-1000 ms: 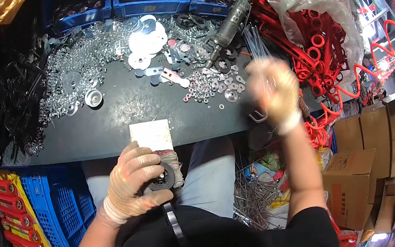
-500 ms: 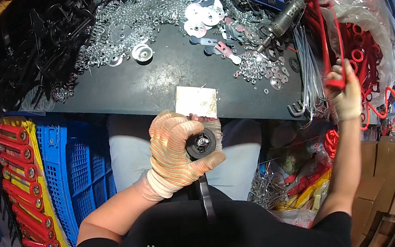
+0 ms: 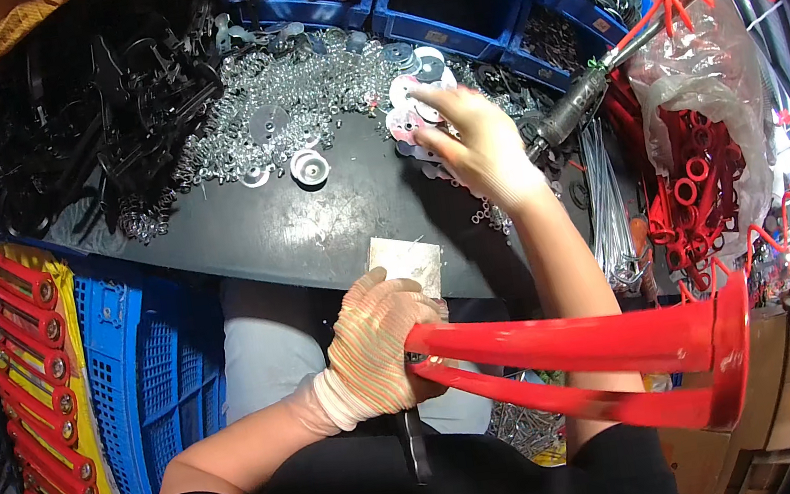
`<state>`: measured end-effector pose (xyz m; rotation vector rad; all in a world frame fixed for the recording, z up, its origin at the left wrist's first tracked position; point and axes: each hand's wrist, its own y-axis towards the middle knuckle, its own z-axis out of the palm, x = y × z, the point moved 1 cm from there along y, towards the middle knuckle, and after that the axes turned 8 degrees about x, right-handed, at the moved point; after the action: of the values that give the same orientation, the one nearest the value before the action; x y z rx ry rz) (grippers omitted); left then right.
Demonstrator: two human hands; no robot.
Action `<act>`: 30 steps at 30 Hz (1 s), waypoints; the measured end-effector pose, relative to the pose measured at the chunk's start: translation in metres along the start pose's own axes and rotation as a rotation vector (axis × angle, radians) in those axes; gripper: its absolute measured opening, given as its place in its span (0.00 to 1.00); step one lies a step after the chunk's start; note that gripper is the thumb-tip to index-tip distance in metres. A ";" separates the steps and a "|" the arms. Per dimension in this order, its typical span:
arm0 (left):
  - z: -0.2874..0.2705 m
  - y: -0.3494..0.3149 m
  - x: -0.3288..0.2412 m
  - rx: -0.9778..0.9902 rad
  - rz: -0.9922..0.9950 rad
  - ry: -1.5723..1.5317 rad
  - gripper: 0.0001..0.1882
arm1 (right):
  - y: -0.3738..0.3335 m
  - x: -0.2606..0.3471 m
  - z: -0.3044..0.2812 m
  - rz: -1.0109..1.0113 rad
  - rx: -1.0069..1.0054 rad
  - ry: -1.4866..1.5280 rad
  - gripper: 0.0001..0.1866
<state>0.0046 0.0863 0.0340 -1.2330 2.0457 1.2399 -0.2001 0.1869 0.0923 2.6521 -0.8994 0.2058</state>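
My left hand [image 3: 374,351], in a striped knit glove, is closed round the narrow end of a red forked handle [image 3: 570,342]. The handle's broad end juts out to the right, over my right arm. A black lever [image 3: 414,452] hangs below the same hand; the joint between the two is hidden by my fingers. My gloved right hand [image 3: 487,148] reaches over the bench, thumb and forefinger apart, at a pile of flat round metal discs [image 3: 406,122]. Beneath my left hand lies a pale worn block [image 3: 407,258] at the bench edge.
Springs [image 3: 291,85] and a metal cup [image 3: 309,167] lie on the dark bench [image 3: 282,233]. Black levers [image 3: 96,127] heap at left, blue bins [image 3: 454,21] behind. A powered screwdriver [image 3: 573,111] hangs at right near bagged red handles [image 3: 699,184]. Blue crates [image 3: 159,361] stand at left.
My right hand has brought a red handle from the right side to my left hand, let go, and moved to the discs. The black wheel in my left hand is now covered.
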 end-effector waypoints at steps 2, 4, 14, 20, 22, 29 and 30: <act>0.000 0.009 -0.002 -0.025 0.038 -0.003 0.22 | 0.025 -0.036 0.013 0.119 0.200 -0.206 0.19; -0.001 0.008 -0.002 -0.041 0.019 0.019 0.23 | 0.034 -0.043 0.015 0.151 0.292 -0.183 0.18; -0.001 0.001 0.009 -0.030 0.024 0.021 0.31 | -0.105 0.055 -0.043 0.622 0.681 1.028 0.15; 0.001 0.001 0.006 0.033 0.028 0.033 0.38 | -0.136 0.084 -0.001 0.546 0.292 0.888 0.16; 0.000 0.002 0.009 0.016 0.058 0.043 0.36 | -0.140 0.104 0.011 0.600 0.048 1.189 0.13; -0.001 0.009 0.004 0.068 -0.012 0.025 0.29 | -0.174 0.061 0.031 0.579 0.232 0.888 0.22; -0.003 0.003 0.007 0.031 -0.032 0.044 0.28 | -0.160 0.067 0.001 0.632 0.007 0.659 0.24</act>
<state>-0.0011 0.0815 0.0320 -1.2843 2.0598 1.1725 -0.0488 0.2683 0.0652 1.9782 -1.4204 1.1398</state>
